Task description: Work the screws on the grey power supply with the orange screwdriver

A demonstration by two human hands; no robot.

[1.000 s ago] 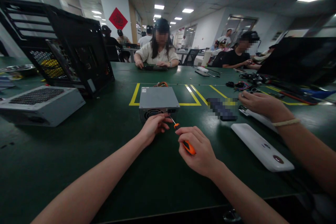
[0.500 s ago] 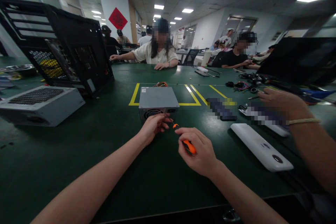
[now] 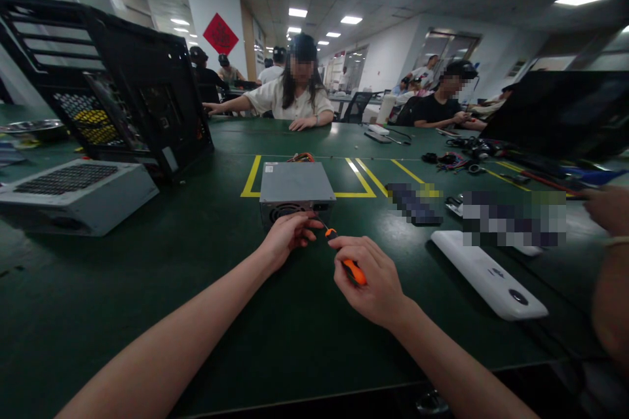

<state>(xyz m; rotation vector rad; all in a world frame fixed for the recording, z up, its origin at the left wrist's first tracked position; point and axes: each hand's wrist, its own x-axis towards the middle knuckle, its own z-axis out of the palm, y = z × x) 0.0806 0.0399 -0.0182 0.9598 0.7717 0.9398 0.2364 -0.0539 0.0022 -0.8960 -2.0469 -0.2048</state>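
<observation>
A grey computer power supply [image 3: 297, 182] lies on the green table in front of me, its fan grille and socket side facing me. My left hand [image 3: 289, 236] is at that side, fingers curled close together beside the socket. Whatever its fingertips hold, if anything, is too small to make out. My right hand [image 3: 368, 278] is closed around a screwdriver [image 3: 354, 271] with an orange and black handle. The thin shaft points up and left to the power supply's near side, just by my left fingertips. Whether the tip touches a screw cannot be seen.
A black computer case [image 3: 181, 118] and a second power supply [image 3: 73, 196] stand left. Right are a white power-bank-like device [image 3: 486, 275], a blurred dark phone-like item [image 3: 415, 204] and cables [image 3: 452, 160]. A co-worker's hand [image 3: 607, 209] is at the right edge; another person [image 3: 299, 91] sits opposite.
The co-worker's hand on the right has drawn back toward the right edge. My screwdriver has tilted very slightly; my hands stay nearly in place.
</observation>
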